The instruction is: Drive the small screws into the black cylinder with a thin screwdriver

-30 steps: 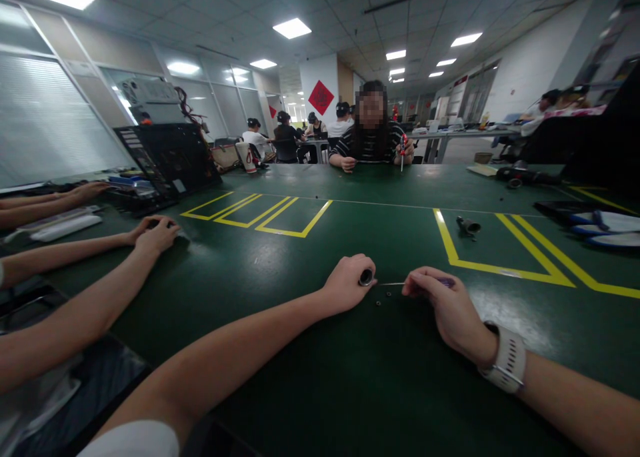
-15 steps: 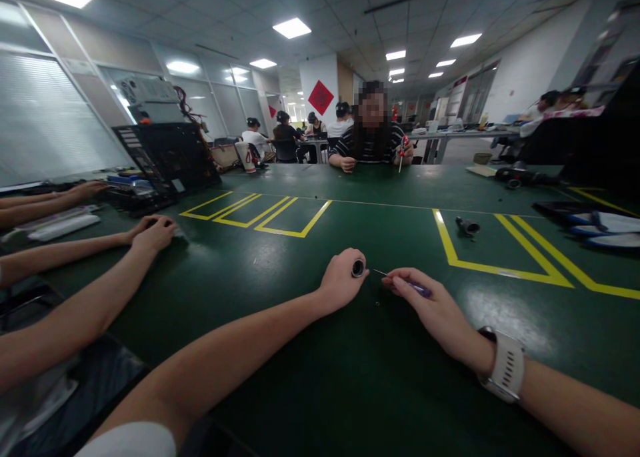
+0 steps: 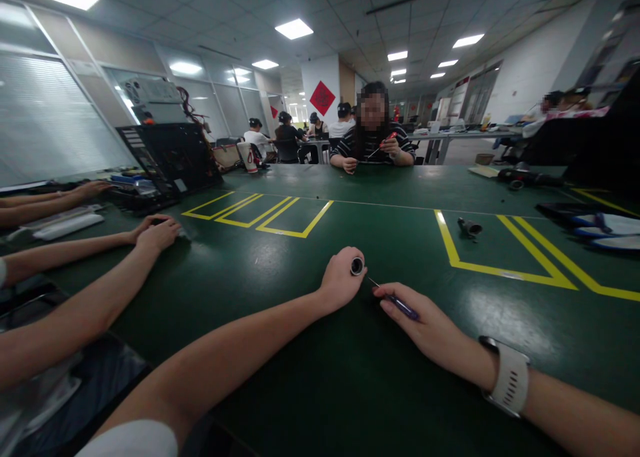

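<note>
My left hand (image 3: pixel 341 280) is closed around a small black cylindrical part (image 3: pixel 357 266), its round open end facing right. My right hand (image 3: pixel 420 323) holds a thin screwdriver with a purple handle (image 3: pixel 400 303); the metal tip points up-left and sits just below the part's opening. Both hands rest low over the green table (image 3: pixel 350 377). A white watch (image 3: pixel 510 375) is on my right wrist.
Yellow tape lines (image 3: pixel 450 247) mark boxes on the table. Another small black part (image 3: pixel 469 227) lies at the right. A black computer case (image 3: pixel 167 157) stands at far left. Other people's arms (image 3: pixel 90 310) reach in from the left; a person (image 3: pixel 373 133) sits opposite.
My right hand has drawn back toward me and tilted the screwdriver so its tip angles up to the part. My left hand lifted the part slightly. The person opposite raised a red tool.
</note>
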`<act>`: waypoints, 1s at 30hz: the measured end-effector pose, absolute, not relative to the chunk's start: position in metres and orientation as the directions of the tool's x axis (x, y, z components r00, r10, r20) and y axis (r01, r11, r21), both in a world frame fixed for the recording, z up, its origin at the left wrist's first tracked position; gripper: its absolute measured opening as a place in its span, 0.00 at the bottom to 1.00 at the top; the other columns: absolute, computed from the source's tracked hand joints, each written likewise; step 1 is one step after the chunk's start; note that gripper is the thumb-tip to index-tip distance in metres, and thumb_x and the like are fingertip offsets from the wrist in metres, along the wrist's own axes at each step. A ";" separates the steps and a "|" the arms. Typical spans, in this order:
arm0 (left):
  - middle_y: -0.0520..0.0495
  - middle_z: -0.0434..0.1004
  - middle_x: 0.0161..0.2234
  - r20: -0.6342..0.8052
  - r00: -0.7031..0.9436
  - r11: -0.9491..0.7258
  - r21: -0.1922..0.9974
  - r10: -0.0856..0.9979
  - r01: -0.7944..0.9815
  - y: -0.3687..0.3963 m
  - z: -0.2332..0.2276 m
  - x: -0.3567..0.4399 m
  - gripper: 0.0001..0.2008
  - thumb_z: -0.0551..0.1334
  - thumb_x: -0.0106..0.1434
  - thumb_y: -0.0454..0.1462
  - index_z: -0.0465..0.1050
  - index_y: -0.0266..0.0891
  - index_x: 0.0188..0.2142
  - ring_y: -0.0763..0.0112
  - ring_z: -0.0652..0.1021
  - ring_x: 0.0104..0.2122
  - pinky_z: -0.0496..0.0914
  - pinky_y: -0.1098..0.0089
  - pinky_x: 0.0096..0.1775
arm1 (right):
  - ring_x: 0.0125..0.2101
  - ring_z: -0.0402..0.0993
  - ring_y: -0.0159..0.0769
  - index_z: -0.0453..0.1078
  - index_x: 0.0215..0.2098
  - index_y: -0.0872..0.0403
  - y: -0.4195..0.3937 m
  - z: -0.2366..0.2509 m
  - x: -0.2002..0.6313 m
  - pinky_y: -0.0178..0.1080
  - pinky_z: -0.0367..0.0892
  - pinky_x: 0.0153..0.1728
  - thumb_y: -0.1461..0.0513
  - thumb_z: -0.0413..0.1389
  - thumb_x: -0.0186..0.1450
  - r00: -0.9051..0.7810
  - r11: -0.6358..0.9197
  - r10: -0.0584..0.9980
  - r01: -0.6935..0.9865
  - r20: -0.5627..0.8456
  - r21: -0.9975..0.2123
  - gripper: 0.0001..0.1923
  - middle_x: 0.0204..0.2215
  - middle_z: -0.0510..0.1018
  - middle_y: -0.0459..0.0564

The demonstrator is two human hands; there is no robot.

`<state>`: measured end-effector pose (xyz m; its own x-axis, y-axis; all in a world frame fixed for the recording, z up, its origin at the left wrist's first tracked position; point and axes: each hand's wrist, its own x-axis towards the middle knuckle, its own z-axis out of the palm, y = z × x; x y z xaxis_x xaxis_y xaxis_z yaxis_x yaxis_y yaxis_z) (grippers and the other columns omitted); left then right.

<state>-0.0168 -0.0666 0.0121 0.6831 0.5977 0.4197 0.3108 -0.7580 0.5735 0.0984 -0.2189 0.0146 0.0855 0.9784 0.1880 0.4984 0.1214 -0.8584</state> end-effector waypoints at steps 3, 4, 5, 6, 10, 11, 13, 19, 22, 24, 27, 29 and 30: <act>0.53 0.67 0.28 0.428 0.673 -0.760 0.565 0.604 0.323 -0.066 0.011 -0.016 0.04 0.60 0.53 0.32 0.64 0.38 0.27 0.73 0.68 0.30 0.63 0.70 0.33 | 0.43 0.68 0.39 0.67 0.44 0.48 -0.220 0.016 0.096 0.45 0.64 0.45 0.59 0.48 0.64 0.054 0.132 0.981 0.529 0.188 -0.838 0.12 0.41 0.73 0.49; 0.53 0.67 0.28 0.431 0.669 -0.760 0.561 0.606 0.327 -0.066 0.011 -0.016 0.04 0.60 0.53 0.32 0.64 0.38 0.28 0.73 0.68 0.30 0.63 0.70 0.34 | 0.42 0.69 0.39 0.67 0.44 0.48 -0.221 0.016 0.095 0.45 0.64 0.44 0.59 0.49 0.64 0.039 0.146 0.979 0.542 0.199 -0.827 0.11 0.41 0.73 0.49; 0.53 0.67 0.28 0.435 0.665 -0.761 0.560 0.607 0.328 -0.065 0.011 -0.016 0.04 0.60 0.53 0.32 0.64 0.38 0.28 0.72 0.69 0.30 0.63 0.70 0.34 | 0.42 0.69 0.40 0.67 0.43 0.48 -0.222 0.017 0.093 0.45 0.65 0.44 0.59 0.49 0.64 0.019 0.166 0.977 0.556 0.212 -0.814 0.11 0.41 0.73 0.49; 0.53 0.67 0.28 0.436 0.663 -0.760 0.561 0.608 0.329 -0.065 0.010 -0.015 0.04 0.61 0.53 0.32 0.64 0.38 0.28 0.72 0.69 0.30 0.64 0.70 0.34 | 0.42 0.69 0.40 0.68 0.43 0.48 -0.223 0.017 0.092 0.44 0.65 0.44 0.59 0.49 0.64 -0.005 0.190 0.974 0.570 0.228 -0.799 0.10 0.41 0.73 0.49; 0.53 0.67 0.28 0.431 0.658 -0.752 0.568 0.617 0.334 -0.065 0.010 -0.015 0.04 0.61 0.53 0.33 0.65 0.38 0.28 0.72 0.69 0.30 0.64 0.70 0.34 | 0.42 0.69 0.39 0.67 0.44 0.48 -0.227 0.020 0.085 0.43 0.66 0.43 0.60 0.48 0.65 -0.107 0.271 0.959 0.617 0.263 -0.738 0.11 0.41 0.73 0.50; 0.53 0.68 0.28 0.429 0.659 -0.752 0.568 0.618 0.336 -0.065 0.011 -0.015 0.04 0.61 0.53 0.33 0.65 0.38 0.28 0.72 0.69 0.30 0.64 0.70 0.34 | 0.42 0.69 0.39 0.67 0.45 0.48 -0.229 0.021 0.084 0.43 0.66 0.43 0.61 0.47 0.65 -0.128 0.286 0.955 0.626 0.266 -0.725 0.12 0.42 0.73 0.50; 0.53 0.68 0.28 0.425 0.659 -0.750 0.570 0.620 0.337 -0.066 0.011 -0.015 0.05 0.61 0.52 0.33 0.65 0.38 0.28 0.72 0.69 0.30 0.64 0.70 0.33 | 0.43 0.69 0.39 0.67 0.46 0.48 -0.231 0.023 0.081 0.42 0.66 0.43 0.62 0.47 0.65 -0.164 0.313 0.948 0.640 0.274 -0.702 0.12 0.43 0.73 0.50; 0.53 0.68 0.29 0.429 0.662 -0.752 0.572 0.615 0.328 -0.066 0.011 -0.016 0.04 0.61 0.53 0.33 0.65 0.38 0.28 0.72 0.69 0.30 0.64 0.70 0.34 | 0.44 0.69 0.38 0.67 0.46 0.49 -0.238 0.029 0.074 0.41 0.66 0.44 0.63 0.47 0.64 -0.228 0.343 0.939 0.696 0.259 -0.631 0.13 0.45 0.73 0.50; 0.53 0.68 0.29 0.432 0.666 -0.758 0.566 0.608 0.325 -0.065 0.010 -0.016 0.04 0.61 0.53 0.34 0.65 0.38 0.28 0.72 0.69 0.30 0.64 0.70 0.34 | 0.44 0.70 0.38 0.67 0.45 0.50 -0.242 0.033 0.071 0.41 0.67 0.43 0.63 0.47 0.64 -0.264 0.357 0.934 0.720 0.241 -0.595 0.13 0.45 0.73 0.51; 0.53 0.68 0.29 0.428 0.670 -0.758 0.565 0.607 0.325 -0.065 0.010 -0.016 0.04 0.61 0.53 0.34 0.65 0.38 0.28 0.72 0.69 0.30 0.64 0.70 0.34 | 0.43 0.70 0.38 0.67 0.45 0.49 -0.243 0.034 0.069 0.41 0.67 0.42 0.64 0.48 0.64 -0.286 0.373 0.928 0.717 0.241 -0.588 0.13 0.44 0.73 0.51; 0.53 0.68 0.29 0.424 0.674 -0.759 0.565 0.604 0.325 -0.066 0.011 -0.016 0.04 0.61 0.53 0.33 0.65 0.38 0.28 0.72 0.69 0.30 0.64 0.70 0.34 | 0.42 0.70 0.38 0.68 0.44 0.49 -0.244 0.038 0.066 0.40 0.66 0.42 0.65 0.48 0.63 -0.313 0.402 0.916 0.718 0.253 -0.568 0.13 0.43 0.74 0.50; 0.53 0.68 0.29 0.425 0.676 -0.760 0.564 0.602 0.322 -0.066 0.011 -0.016 0.04 0.61 0.53 0.34 0.65 0.38 0.28 0.72 0.69 0.30 0.64 0.70 0.33 | 0.42 0.70 0.38 0.68 0.44 0.49 -0.245 0.041 0.064 0.40 0.66 0.41 0.66 0.48 0.62 -0.344 0.427 0.904 0.731 0.252 -0.532 0.14 0.42 0.74 0.50; 0.53 0.67 0.29 0.426 0.678 -0.763 0.562 0.599 0.320 -0.066 0.011 -0.016 0.04 0.61 0.54 0.34 0.65 0.38 0.28 0.72 0.69 0.30 0.63 0.70 0.33 | 0.41 0.70 0.38 0.68 0.44 0.49 -0.245 0.043 0.063 0.39 0.66 0.40 0.67 0.48 0.62 -0.362 0.440 0.898 0.738 0.250 -0.511 0.14 0.41 0.74 0.50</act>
